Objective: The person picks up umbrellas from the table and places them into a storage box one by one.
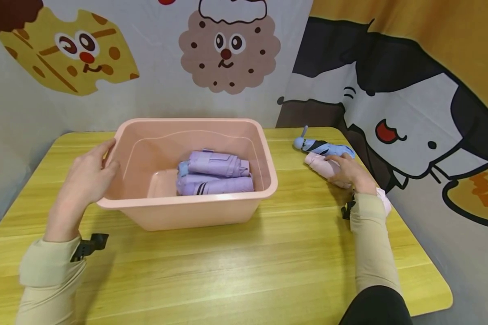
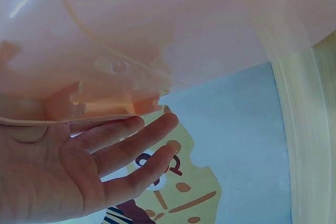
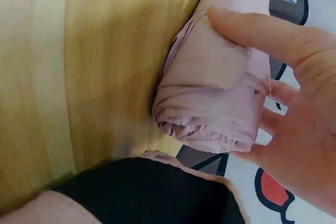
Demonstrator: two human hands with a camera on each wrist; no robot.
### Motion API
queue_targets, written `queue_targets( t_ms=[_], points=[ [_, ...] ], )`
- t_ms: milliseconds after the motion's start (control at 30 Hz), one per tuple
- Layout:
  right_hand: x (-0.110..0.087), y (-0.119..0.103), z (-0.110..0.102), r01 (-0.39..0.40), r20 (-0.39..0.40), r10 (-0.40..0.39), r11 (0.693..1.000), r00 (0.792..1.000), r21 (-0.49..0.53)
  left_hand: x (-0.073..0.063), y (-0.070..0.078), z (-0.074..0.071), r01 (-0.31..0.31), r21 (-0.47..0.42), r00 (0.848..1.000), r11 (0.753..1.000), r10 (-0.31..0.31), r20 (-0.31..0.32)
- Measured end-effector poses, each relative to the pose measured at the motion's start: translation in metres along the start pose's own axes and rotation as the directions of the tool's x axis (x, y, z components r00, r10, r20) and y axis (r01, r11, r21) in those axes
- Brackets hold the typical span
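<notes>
At the table's right side, my right hand (image 1: 351,174) grips a folded pale pink umbrella (image 1: 323,166). The right wrist view shows the thumb across its rolled cloth and the other fingers around the far side. Just behind it lies a folded blue umbrella (image 1: 319,146) with black marks. My left hand (image 1: 91,169) holds the left rim of a pink plastic bin (image 1: 195,214), its thumb on the inner side and its fingers along the outside. Inside the bin, folded purple umbrellas (image 1: 217,163) lie toward the right, with a bit of blue cloth (image 1: 182,168) beside them.
Partly covered by my right forearm is another pale pink cloth item (image 1: 384,201). Everything stands on a yellow wood-grain table (image 1: 211,271). A cartoon-printed curtain (image 1: 154,104) hangs behind the table and along its right edge.
</notes>
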State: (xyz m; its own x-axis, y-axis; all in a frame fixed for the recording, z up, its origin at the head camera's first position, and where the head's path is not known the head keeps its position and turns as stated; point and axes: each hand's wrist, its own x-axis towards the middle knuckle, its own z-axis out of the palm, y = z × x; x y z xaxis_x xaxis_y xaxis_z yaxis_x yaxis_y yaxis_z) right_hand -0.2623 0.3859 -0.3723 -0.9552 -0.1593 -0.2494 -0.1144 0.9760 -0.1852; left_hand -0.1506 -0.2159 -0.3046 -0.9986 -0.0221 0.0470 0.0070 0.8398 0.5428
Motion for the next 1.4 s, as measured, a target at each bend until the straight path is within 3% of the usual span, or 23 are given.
queue_targets(
  t_ms=[233,433,933,1200,1300,1400],
  points=[
    [0.005,0.002,0.003,0.020,0.042,-0.021,0.999,0.999,0.037,-0.001,-0.001,0.000,0.001,-0.002,1.000,1.000,-0.001,0.002],
    [0.008,0.002,0.006,0.103,-0.019,-0.103,0.994,0.995,0.026,-0.001,-0.001,0.001,-0.005,0.000,1.000,1.000,0.005,0.005],
    [0.002,-0.006,0.011,0.186,-0.153,-0.186,0.982,0.971,-0.012,-0.001,-0.002,0.001,-0.004,0.002,1.000,1.000,0.004,0.002],
    [-0.003,-0.020,0.009,0.236,-0.291,-0.223,0.972,0.930,0.008,0.000,-0.001,0.001,-0.005,0.001,1.000,1.000,0.005,0.003],
    [-0.002,-0.027,0.007,0.288,-0.348,-0.273,0.958,0.897,-0.010,0.000,-0.001,0.000,-0.008,0.002,1.000,1.000,0.008,0.003],
    [-0.001,-0.034,0.004,0.346,-0.414,-0.336,0.937,0.846,-0.054,0.000,-0.001,0.000,-0.009,-0.002,1.000,1.000,0.009,0.001]
  ],
)
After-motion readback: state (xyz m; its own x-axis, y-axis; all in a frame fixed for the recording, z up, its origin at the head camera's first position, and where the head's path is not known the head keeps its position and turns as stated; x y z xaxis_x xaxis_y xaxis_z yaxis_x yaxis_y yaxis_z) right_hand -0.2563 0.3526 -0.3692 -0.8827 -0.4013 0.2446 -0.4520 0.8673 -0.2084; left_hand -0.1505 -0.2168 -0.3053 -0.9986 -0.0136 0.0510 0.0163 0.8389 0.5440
